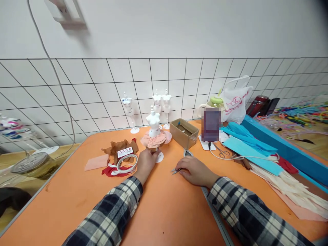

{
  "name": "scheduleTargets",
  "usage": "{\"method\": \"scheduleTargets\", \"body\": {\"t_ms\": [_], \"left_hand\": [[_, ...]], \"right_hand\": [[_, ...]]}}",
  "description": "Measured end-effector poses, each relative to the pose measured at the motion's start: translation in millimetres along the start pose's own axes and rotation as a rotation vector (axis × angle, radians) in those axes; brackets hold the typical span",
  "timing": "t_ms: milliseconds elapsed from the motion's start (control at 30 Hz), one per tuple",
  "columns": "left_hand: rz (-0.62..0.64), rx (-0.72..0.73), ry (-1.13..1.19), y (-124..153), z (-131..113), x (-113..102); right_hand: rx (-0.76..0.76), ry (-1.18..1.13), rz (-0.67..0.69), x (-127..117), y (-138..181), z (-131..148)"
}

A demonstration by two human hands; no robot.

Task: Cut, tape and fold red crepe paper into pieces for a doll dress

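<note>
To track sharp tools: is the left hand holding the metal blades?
No, the metal blades poke out from the right hand, while the left hand holds the skirted mannequin.

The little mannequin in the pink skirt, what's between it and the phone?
The cardboard box stands between the little mannequin and the phone, as the head view shows.

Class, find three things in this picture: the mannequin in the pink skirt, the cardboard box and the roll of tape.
Mannequin [154, 123]: head view, on its white torso.
Cardboard box [179, 136]: head view, on its near wall.
Tape roll [133, 167]: head view, on its near rim.
</note>
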State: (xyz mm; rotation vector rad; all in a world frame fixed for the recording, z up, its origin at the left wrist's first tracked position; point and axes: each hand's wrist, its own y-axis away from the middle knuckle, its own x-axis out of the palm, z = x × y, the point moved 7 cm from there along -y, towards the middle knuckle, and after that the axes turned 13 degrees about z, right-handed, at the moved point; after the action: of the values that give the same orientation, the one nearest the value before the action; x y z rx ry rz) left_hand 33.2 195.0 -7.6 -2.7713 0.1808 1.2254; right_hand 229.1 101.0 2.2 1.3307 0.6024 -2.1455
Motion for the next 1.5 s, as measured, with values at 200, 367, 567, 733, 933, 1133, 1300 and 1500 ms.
{"method": "scheduleTargets", "body": {"t_ms": [200,367,567,733,933,1133,1300,1500], "left_hand": [[-0.037,0.015,0.040,-7,2,5],[-0.024,-0.025,0.000,-9,12,1],[0.011,-0.038,-0.051,-12,15,0],[0.055,-0.021,-0.029,-12,13,-1],[0.061,0.062,0.101,2,-1,1],[0.082,0.302,0.311,74,1,-10],[0.025,0.530,-0.214,111,36,-86],[-0.227,0.417,-0.412,97,91,-169]], "right_hand": [[0.019,-0.044,-0.030,4,-3,-4],[0.012,-0.065,-0.050,4,-3,-8],[0.038,-0.069,-0.066,4,-4,-9],[0.080,-0.044,-0.063,9,-10,-11],[0.105,0.003,-0.042,8,-9,-10],[0.242,0.032,-0.028,5,-3,-9],[0.240,0.064,0.073,15,-5,1],[0.085,0.035,0.180,25,-6,29]]}}
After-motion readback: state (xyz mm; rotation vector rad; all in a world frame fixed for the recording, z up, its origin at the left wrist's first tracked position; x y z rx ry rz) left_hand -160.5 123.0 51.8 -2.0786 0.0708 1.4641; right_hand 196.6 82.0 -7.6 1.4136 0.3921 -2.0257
